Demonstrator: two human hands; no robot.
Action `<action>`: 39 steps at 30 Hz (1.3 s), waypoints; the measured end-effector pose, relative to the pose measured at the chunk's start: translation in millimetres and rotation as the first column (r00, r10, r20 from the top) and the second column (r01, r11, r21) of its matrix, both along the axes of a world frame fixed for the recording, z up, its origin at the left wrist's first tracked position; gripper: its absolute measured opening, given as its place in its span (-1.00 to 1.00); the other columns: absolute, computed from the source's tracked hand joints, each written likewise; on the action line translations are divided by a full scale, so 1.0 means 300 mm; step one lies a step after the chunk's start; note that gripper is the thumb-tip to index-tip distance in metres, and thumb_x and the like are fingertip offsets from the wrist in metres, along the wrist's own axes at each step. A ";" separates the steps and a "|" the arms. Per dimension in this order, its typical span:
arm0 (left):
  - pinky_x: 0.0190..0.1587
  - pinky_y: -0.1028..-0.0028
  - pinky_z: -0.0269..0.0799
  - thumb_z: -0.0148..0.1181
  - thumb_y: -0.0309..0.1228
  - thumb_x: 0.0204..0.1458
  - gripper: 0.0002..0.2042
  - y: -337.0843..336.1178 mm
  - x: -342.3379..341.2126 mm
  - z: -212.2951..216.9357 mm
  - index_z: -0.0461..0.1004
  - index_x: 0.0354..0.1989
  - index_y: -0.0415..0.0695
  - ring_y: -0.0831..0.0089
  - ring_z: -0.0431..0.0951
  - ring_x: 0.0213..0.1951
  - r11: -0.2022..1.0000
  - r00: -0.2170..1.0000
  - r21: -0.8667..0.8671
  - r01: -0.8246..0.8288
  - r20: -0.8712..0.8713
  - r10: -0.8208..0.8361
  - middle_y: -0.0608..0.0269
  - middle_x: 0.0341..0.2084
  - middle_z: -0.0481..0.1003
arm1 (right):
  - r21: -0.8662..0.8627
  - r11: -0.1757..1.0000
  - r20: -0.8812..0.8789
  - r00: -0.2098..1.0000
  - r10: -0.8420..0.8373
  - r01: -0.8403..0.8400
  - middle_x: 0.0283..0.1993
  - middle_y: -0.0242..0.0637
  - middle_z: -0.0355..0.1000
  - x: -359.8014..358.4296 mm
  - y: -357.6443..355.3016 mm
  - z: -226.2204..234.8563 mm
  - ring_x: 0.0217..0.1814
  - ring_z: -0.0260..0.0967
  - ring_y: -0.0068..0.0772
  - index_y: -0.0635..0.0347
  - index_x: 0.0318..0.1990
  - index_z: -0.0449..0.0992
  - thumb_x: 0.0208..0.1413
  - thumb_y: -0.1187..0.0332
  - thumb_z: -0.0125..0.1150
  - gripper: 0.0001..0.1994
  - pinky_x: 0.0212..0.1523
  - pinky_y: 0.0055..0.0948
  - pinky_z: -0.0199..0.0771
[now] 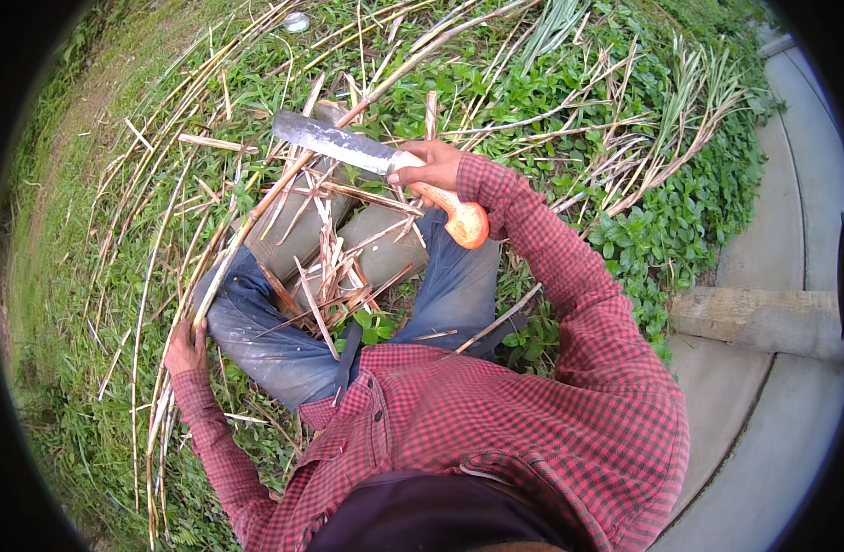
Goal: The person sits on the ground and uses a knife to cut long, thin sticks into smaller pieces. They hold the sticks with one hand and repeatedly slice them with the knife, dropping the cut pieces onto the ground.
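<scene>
My right hand (433,164) is closed round the upper part of a machete's orange wooden handle (466,225). The machete blade (334,140), worn and grey with a bright edge, points left across the space over my shins. My left hand (185,348) grips a long, thin tan stalk (264,204) beside my left knee. That stalk slants up to the far right and crosses the blade's line; whether they touch I cannot tell. Split strips and shavings (328,262) lie heaped between my legs and over my olive boots (380,241).
More long stalks (146,304) lie in the grass on my left. Cut stalks with dry leaves (638,166) rest on green plants to the right. Grey concrete slabs (744,386) with a raised crosspiece (762,322) run along the right side. A small pale round object (296,22) sits at the far edge.
</scene>
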State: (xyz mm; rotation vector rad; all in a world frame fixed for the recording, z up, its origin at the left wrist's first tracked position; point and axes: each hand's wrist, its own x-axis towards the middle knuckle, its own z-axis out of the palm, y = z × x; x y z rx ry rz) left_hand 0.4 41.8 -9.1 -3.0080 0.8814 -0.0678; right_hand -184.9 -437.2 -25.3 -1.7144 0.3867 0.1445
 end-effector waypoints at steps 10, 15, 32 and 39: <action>-0.38 0.48 0.35 -0.06 -0.18 0.09 -0.69 -0.518 0.190 -0.125 0.39 -0.20 -0.17 0.42 0.45 -0.46 0.838 0.692 -0.545 0.038 -0.591 -0.415 0.26 -0.54 0.40 | -0.082 0.811 -0.029 0.812 -0.583 0.579 -0.43 -0.16 0.40 -0.071 -0.269 0.018 -0.62 0.36 -0.39 0.37 -0.12 0.34 -0.20 0.28 0.31 -0.52 -0.64 -0.44 0.43; -0.75 0.61 0.02 -0.15 -0.03 0.10 -0.61 -0.761 0.290 -0.100 0.31 -0.52 -0.11 0.65 0.14 -0.78 0.962 -0.256 -0.156 -0.225 -0.943 -0.213 0.47 -0.80 0.14 | -0.053 0.768 0.009 0.769 -0.639 0.639 -0.42 -0.18 0.40 -0.176 -0.314 0.004 -0.64 0.35 -0.42 0.36 -0.08 0.32 -0.20 0.28 0.33 -0.48 -0.64 -0.46 0.43; -0.59 0.14 0.34 -0.07 -0.05 0.05 -0.68 -0.566 0.030 -0.141 0.28 -0.38 -0.07 0.01 0.47 -0.58 0.952 0.954 -0.084 0.294 0.082 -0.288 0.02 -0.66 0.45 | 0.021 0.789 0.018 0.788 -0.615 0.615 -0.51 -0.25 0.38 0.040 -0.423 -0.079 -0.62 0.33 -0.42 0.32 -0.16 0.36 -0.17 0.28 0.29 -0.58 -0.60 -0.44 0.43; -0.56 0.13 0.34 -0.07 -0.05 0.04 -0.68 -0.525 0.039 -0.169 0.29 -0.39 -0.08 0.01 0.47 -0.56 0.962 0.966 -0.099 0.253 0.071 -0.247 0.00 -0.63 0.46 | -0.046 0.995 0.111 0.990 -0.085 0.091 -0.45 -0.31 0.41 0.049 0.043 -0.087 -0.57 0.32 -0.56 0.27 -0.02 0.32 -0.14 0.24 0.29 -0.49 -0.56 -0.54 0.40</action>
